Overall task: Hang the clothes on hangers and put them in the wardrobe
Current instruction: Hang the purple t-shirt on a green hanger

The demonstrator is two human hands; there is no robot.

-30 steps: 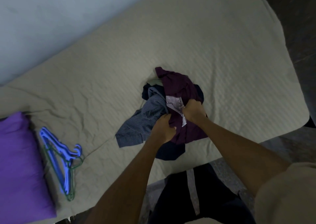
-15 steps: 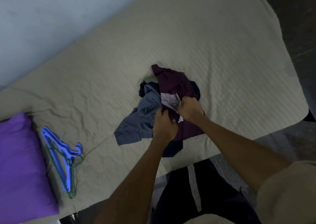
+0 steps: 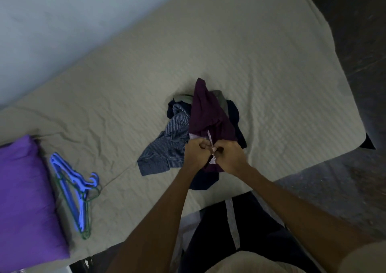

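A: What are the hands doing?

B: Both the left hand (image 3: pixel 196 152) and right hand (image 3: pixel 230 158) have fingers curled tight, pinching the near edge of a dark maroon garment (image 3: pixel 205 114). It is draped over a pile of clothes (image 3: pixel 167 147) in the middle of the bed (image 3: pixel 250 53).

A: Which step is this?

B: Likely picking out the first garment. Next comes fetching a hanger; the blue and green hangers (image 3: pixel 77 191) lie well left of the pile, beside a purple pillow (image 3: pixel 23 199).
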